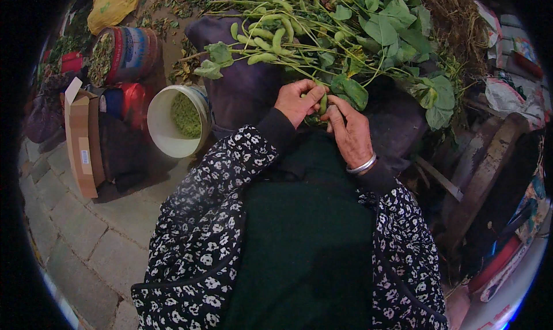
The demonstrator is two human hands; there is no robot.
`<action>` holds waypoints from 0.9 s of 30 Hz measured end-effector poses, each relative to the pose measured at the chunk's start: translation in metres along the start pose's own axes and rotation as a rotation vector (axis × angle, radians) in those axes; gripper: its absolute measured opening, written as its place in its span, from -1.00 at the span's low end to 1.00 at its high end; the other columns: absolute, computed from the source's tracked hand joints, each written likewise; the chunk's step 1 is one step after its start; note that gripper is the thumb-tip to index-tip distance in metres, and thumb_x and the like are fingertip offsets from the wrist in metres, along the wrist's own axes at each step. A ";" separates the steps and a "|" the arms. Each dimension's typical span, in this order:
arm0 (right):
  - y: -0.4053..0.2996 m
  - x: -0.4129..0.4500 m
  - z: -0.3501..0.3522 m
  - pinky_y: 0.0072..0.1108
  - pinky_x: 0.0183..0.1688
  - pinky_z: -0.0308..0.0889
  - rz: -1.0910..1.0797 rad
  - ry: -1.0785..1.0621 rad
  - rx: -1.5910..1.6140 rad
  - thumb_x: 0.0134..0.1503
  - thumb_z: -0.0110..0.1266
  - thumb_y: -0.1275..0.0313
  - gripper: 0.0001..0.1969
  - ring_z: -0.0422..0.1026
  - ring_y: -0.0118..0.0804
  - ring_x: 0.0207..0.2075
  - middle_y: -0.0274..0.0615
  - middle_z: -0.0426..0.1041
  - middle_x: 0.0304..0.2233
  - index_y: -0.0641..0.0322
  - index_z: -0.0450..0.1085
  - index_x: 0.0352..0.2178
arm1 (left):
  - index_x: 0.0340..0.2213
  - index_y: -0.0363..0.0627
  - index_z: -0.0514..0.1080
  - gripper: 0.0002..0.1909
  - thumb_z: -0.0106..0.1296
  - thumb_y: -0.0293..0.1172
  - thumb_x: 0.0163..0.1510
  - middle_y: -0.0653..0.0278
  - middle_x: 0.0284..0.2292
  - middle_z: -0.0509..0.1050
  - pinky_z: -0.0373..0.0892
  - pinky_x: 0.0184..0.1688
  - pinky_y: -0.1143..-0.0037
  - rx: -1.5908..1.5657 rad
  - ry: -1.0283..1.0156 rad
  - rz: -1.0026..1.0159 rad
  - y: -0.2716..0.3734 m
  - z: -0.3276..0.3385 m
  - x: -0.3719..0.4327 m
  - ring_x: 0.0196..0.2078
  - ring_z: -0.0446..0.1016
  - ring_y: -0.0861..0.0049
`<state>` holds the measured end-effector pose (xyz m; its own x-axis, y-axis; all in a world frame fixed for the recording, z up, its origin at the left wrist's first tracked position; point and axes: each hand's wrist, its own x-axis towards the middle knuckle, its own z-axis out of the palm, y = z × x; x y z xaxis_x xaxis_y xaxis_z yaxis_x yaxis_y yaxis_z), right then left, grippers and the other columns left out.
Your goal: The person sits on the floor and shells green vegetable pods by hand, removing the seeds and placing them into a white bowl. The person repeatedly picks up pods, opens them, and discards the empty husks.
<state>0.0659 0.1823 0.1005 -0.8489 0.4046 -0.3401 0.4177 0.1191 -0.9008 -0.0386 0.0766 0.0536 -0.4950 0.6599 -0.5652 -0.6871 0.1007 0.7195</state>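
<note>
Over my lap, my left hand (301, 100) pinches a green soybean pod (323, 101) between thumb and fingers. My right hand (348, 125) has its thumb and forefinger at the lower end of that same pod. Just beyond both hands, cut soybean plants (319, 55) lie across my knees, with broad green leaves and thin stalks. A cluster of plump pods (276, 34) hangs on the stalks at the upper middle. To the left, a tilted white plastic bucket (168, 131) holds shelled green beans (186, 114).
A cardboard box (82, 144) stands on the paving (99, 243) at the left. Behind it is a larger printed bucket (129, 53) filled with plant scraps. At the upper left lies a yellow sack (114, 6). Wooden furniture (488, 174) and a white printed sack (510, 94) are on the right.
</note>
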 end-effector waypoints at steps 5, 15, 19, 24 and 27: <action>0.005 0.005 -0.005 -0.68 -0.55 0.24 0.058 -0.147 0.155 0.11 -0.12 0.46 -0.76 0.31 -0.54 -0.64 -0.21 0.42 -0.54 0.40 0.33 -0.22 | -0.46 -0.31 0.40 -0.82 0.00 -0.39 0.04 0.39 -0.63 0.37 0.23 -0.58 0.71 0.140 0.036 0.074 0.003 0.003 -0.002 -0.61 0.28 0.78; 0.001 0.011 -0.015 -0.79 -0.59 0.17 0.083 -0.273 0.116 0.15 -0.16 0.40 -0.72 0.24 -0.65 -0.64 -0.33 0.41 -0.54 0.43 0.32 -0.20 | -0.39 -0.25 0.40 -0.81 -0.06 -0.34 0.09 0.43 -0.60 0.34 0.20 -0.54 0.74 0.347 0.042 0.028 0.005 -0.001 -0.003 -0.59 0.24 0.80; 0.013 0.019 -0.022 -0.74 -0.59 0.20 0.229 -0.357 0.239 0.12 -0.17 0.40 -0.75 0.26 -0.62 -0.66 -0.30 0.43 -0.57 0.41 0.34 -0.30 | -0.41 -0.24 0.39 -0.81 -0.06 -0.34 0.09 0.43 -0.60 0.34 0.19 -0.54 0.75 0.299 -0.011 -0.004 0.003 -0.002 -0.002 -0.59 0.23 0.80; -0.002 0.018 -0.022 -0.74 -0.60 0.19 0.262 -0.336 0.243 0.12 -0.18 0.40 -0.75 0.26 -0.61 -0.66 -0.29 0.42 -0.58 0.39 0.34 -0.32 | -0.46 -0.24 0.38 -0.81 -0.05 -0.34 0.09 0.42 -0.61 0.34 0.17 -0.57 0.75 0.198 0.018 0.020 0.001 -0.003 0.000 -0.60 0.23 0.80; 0.003 0.016 -0.015 -0.82 -0.62 0.12 0.116 -0.306 0.155 0.15 -0.18 0.37 -0.75 0.22 -0.68 -0.63 -0.35 0.39 -0.58 0.36 0.34 -0.30 | -0.47 -0.22 0.38 -0.81 -0.04 -0.33 0.08 0.42 -0.63 0.34 0.15 -0.59 0.75 0.325 0.066 0.039 0.004 0.001 -0.003 -0.62 0.22 0.81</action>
<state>0.0584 0.2026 0.0958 -0.8661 0.1144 -0.4866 0.4829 -0.0598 -0.8736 -0.0396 0.0757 0.0586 -0.5588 0.6192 -0.5517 -0.4662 0.3157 0.8265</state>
